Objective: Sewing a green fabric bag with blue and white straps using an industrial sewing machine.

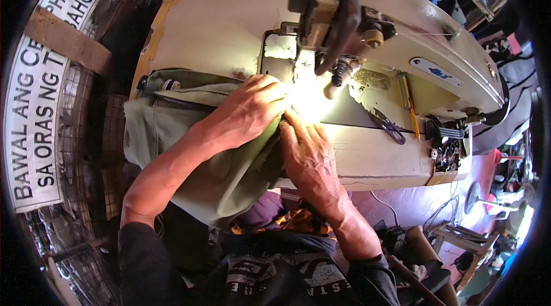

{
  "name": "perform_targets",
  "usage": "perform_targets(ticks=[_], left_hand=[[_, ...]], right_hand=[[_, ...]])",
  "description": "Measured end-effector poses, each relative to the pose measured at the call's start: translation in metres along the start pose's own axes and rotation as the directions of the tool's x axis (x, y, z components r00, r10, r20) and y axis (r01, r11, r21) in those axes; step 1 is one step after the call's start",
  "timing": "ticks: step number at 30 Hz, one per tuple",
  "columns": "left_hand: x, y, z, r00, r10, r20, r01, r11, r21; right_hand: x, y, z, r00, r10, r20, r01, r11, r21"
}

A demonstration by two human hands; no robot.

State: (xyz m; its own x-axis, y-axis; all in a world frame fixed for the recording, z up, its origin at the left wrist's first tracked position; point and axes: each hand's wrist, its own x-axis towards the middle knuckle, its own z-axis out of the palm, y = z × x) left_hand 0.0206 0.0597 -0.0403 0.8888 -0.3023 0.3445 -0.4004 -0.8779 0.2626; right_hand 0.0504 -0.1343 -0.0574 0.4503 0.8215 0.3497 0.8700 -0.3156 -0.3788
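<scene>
Two bare hands meet at the edge of the olive-green cloth (pixel 212 182), just in front of the brightly lit stitching area of the sewing machine (pixel 427 33). The cloth lies on the worktable (pixel 212 19) to the left of that area, runs beneath the left forearm and drapes over the front edge toward the person's body. The left hand (pixel 249 110) has its fingers bent and close together over the cloth; the right hand (pixel 310 154) lies flatter, fingers nearly together, tips close to the left ones. Whether either hand pinches the cloth cannot be told, as the undersides are hidden, and glare washes out the needle. To guide this edge well, I would press it flat with light, even fingertips and let the machine draw it in rather than push. The hanging bulk could drag the edge askew, so gathering some slack onto the table should help. Fingertips ought to stay to the side of the needle's path, and the dark-handled snips (pixel 390 128) and yellow pencil (pixel 412 114) at the right are best left well apart from the cloth
</scene>
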Motion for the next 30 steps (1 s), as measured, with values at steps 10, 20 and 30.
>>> perform_targets(ticks=[10,20,30], left_hand=[[-0.007,-0.001,0.012,0.992,-0.08,-0.1,0.079,0.997,-0.012],[0.004,-0.011,0.02,0.985,-0.126,-0.12,0.131,0.991,0.033],[0.012,-0.017,0.022,0.971,-0.174,-0.166,0.169,0.985,-0.045]], right_hand=[[0.034,0.103,-0.018,0.993,0.033,0.113,-0.051,0.986,0.157],[0.051,0.117,-0.017,0.953,-0.301,0.031,0.303,0.947,-0.109],[0.056,0.113,-0.019,0.938,-0.346,0.022,0.344,0.925,-0.163]])
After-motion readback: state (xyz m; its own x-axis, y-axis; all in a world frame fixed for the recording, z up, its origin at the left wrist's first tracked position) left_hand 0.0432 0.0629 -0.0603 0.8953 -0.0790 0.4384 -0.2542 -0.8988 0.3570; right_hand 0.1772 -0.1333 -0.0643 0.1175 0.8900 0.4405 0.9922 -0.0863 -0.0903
